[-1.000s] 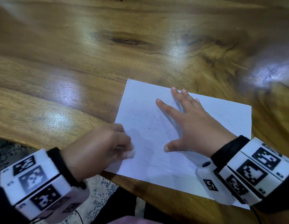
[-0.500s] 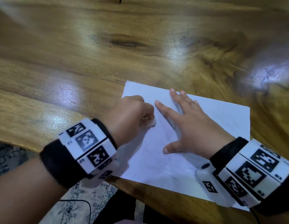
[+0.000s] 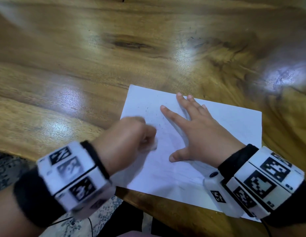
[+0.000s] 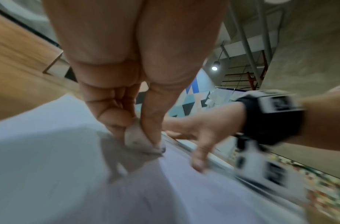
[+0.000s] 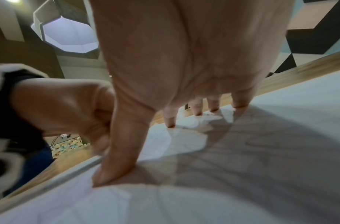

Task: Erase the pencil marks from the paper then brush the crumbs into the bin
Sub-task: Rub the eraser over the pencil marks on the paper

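Left hand [image 3: 126, 141] clenched round eraser [image 4: 140, 142], fingers [image 4: 152, 121] pinching it, tip pressed on paper [image 3: 234, 127]; blurred in head view. Right hand [image 3: 198, 132] flat on paper, fingers [image 3: 171, 113] spread and straight, holding sheet down. Paper near front edge of wooden surface [image 3: 80, 65]. Dark crumbs [image 3: 159, 124] scattered between the hands.
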Available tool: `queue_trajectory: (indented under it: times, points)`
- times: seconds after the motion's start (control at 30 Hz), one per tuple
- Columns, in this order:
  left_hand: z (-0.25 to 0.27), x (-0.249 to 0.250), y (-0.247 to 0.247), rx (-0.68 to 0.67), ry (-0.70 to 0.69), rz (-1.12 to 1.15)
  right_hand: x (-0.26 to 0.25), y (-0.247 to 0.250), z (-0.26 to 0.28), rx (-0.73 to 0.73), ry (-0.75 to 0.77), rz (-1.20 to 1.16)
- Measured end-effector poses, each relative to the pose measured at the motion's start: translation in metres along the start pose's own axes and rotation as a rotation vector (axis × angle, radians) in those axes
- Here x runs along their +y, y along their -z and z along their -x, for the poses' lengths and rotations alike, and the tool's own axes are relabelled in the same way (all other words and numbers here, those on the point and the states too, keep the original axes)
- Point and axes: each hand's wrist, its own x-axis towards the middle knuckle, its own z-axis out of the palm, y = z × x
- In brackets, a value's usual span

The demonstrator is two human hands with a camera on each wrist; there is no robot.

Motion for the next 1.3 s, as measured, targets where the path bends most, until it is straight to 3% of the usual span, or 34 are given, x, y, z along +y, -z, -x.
queue_trajectory:
  times: [0.1,0.13,0.27,0.33,0.43,0.57,0.77,0.97,1.03,1.1,1.17,1.23,1.3]
  points:
    - [0.031,0.004,-0.008,-0.232,0.014,0.034,0.000,0.000,0.000,-0.002,0.001,-0.006]
    - [0.029,0.004,-0.006,-0.248,0.011,0.050,0.000,0.000,0.000,0.000,0.003,-0.008]
    - [-0.018,0.005,0.011,0.016,0.064,0.011,-0.001,0.000,0.001,-0.001,0.004,-0.008]
    - [-0.029,0.002,0.012,0.065,0.100,0.017,-0.001,0.000,0.001,-0.004,0.006,-0.011]
    - [0.000,0.001,0.001,0.013,0.006,0.005,0.000,0.000,0.001,-0.005,0.003,-0.010]
    - [0.026,0.000,-0.007,-0.213,-0.001,0.027,0.000,0.001,0.001,-0.006,0.001,-0.010]
    - [-0.004,-0.002,0.004,0.047,0.010,-0.020,-0.001,0.001,0.001,-0.003,0.003,-0.024]
    - [0.043,-0.001,-0.009,-0.250,0.035,0.054,-0.001,0.001,0.001,-0.005,-0.001,-0.011]
    - [0.028,-0.003,-0.002,-0.195,0.007,0.031,-0.001,0.001,0.001,-0.005,0.002,-0.010]
    - [0.006,-0.004,0.008,-0.019,0.008,-0.031,-0.001,0.001,0.001,-0.005,0.000,-0.016]
    - [-0.003,-0.008,0.008,0.056,0.053,-0.050,-0.001,0.001,0.001,-0.004,-0.001,-0.020]
    - [0.012,-0.004,0.000,-0.016,0.009,-0.010,-0.001,0.001,0.001,-0.005,0.000,-0.011]
    - [0.036,0.002,-0.011,-0.187,0.020,0.037,0.000,0.000,0.000,-0.002,-0.001,-0.007]
